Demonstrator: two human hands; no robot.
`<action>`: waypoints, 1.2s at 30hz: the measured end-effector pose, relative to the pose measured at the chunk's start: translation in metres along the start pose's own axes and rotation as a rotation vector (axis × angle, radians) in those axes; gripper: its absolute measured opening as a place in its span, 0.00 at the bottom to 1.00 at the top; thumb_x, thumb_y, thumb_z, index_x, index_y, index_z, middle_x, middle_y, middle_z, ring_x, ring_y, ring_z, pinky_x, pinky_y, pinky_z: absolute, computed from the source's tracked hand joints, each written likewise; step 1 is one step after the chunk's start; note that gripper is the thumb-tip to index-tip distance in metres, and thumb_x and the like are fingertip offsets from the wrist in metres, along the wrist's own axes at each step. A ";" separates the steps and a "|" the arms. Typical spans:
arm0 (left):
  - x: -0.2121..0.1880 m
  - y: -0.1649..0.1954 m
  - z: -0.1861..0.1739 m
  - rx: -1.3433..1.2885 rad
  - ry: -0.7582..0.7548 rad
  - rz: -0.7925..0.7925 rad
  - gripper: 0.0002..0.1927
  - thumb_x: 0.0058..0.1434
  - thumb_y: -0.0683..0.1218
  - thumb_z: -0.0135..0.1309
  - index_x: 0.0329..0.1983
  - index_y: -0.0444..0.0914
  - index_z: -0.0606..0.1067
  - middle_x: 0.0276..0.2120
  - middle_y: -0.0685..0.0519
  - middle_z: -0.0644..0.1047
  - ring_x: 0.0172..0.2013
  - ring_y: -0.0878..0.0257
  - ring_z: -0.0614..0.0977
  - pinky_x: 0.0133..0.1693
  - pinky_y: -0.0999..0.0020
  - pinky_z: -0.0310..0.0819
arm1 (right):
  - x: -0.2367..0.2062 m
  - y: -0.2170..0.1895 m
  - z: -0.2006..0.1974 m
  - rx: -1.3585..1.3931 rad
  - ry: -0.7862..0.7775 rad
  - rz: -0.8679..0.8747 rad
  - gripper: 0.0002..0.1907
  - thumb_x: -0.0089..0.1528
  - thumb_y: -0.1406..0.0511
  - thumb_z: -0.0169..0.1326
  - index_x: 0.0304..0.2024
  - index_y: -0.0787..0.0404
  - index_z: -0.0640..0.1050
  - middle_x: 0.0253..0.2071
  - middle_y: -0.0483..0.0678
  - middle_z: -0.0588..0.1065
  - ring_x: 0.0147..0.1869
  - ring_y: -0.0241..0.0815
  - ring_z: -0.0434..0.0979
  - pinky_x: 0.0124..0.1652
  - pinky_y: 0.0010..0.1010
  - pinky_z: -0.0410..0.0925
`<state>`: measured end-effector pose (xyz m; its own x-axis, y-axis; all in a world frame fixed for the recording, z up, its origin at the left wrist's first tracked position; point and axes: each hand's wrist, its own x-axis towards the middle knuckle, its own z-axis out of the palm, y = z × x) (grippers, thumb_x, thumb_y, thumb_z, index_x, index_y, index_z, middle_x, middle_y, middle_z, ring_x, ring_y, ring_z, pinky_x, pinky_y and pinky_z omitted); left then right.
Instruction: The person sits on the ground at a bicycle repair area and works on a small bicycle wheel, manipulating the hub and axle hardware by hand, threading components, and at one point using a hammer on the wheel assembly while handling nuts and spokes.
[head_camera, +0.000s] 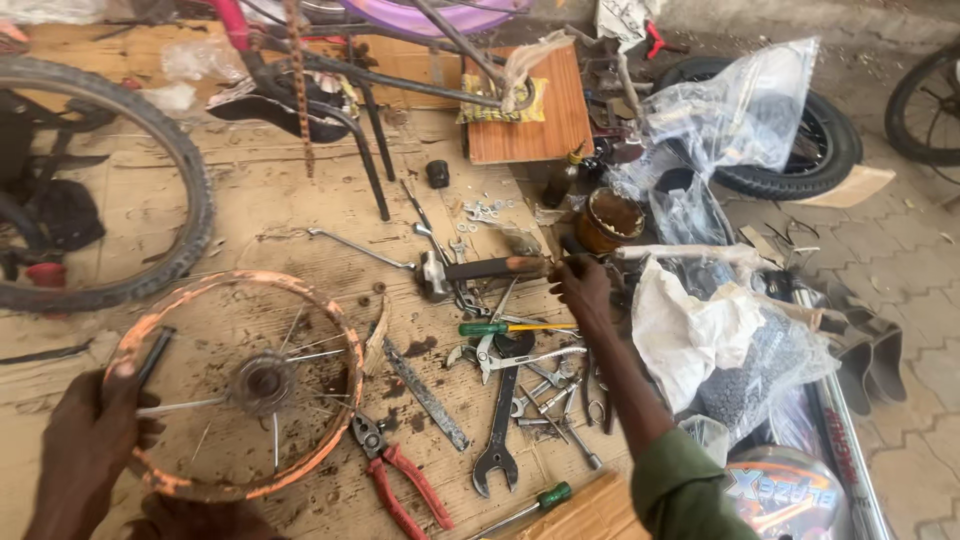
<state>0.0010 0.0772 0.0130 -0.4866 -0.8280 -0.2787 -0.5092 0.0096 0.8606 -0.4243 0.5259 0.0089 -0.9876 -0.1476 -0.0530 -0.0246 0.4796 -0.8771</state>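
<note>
Two hands: both are working over a cardboard-covered floor (300, 210) strewn with tools.
Left hand (85, 440): its fingers are curling closed around the rim of the small orange wheel (240, 385), which is lying flat on the cardboard at lower left.
Right hand (583, 285): it is reaching out to the wooden handle of the hammer (480, 270), fingers closing on the handle's end; how firm the grip is I cannot tell.
Hammer: it is lying across the cardboard just above the tool pile, head pointing left.
Risk, spokes: several spokes are looking loose or splayed, so pressing on the rim is likely to be bending them further.
Risk, tool pile: the green screwdriver (515, 327), black spanner (498, 430) and red pliers (400, 480) are lying close under the forearm, so a dragged sleeve could be scattering them.
Risk, grease tin (610, 220): it is standing open near the right hand; a swung handle could be tipping it.
Risk, grip: holding only the handle's end could be letting the hammer's head twist.
</note>
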 end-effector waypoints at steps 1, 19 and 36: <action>-0.001 0.007 0.000 0.005 -0.002 0.031 0.29 0.76 0.59 0.44 0.60 0.29 0.72 0.37 0.40 0.80 0.30 0.52 0.80 0.30 0.56 0.74 | -0.001 -0.007 -0.004 -0.012 -0.025 -0.022 0.13 0.67 0.64 0.53 0.47 0.68 0.78 0.36 0.52 0.83 0.34 0.41 0.83 0.33 0.31 0.75; -0.021 0.048 0.011 -0.222 0.039 0.144 0.19 0.74 0.52 0.50 0.62 0.38 0.75 0.39 0.51 0.80 0.28 0.64 0.78 0.25 0.68 0.66 | -0.082 -0.226 -0.143 -0.923 -0.842 -0.096 0.29 0.61 0.48 0.54 0.62 0.49 0.75 0.56 0.45 0.81 0.58 0.46 0.80 0.57 0.41 0.73; 0.016 -0.017 0.025 -0.274 0.150 0.000 0.19 0.78 0.56 0.53 0.49 0.34 0.73 0.36 0.49 0.80 0.22 0.64 0.75 0.20 0.71 0.62 | 0.162 0.006 0.054 -0.126 0.211 -0.049 0.39 0.59 0.60 0.69 0.62 0.72 0.63 0.59 0.61 0.69 0.59 0.51 0.70 0.57 0.40 0.66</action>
<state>-0.0157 0.0776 -0.0165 -0.3664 -0.9016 -0.2299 -0.2889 -0.1246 0.9492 -0.5757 0.4579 -0.0307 -0.9949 0.0041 0.1011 -0.0798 0.5824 -0.8090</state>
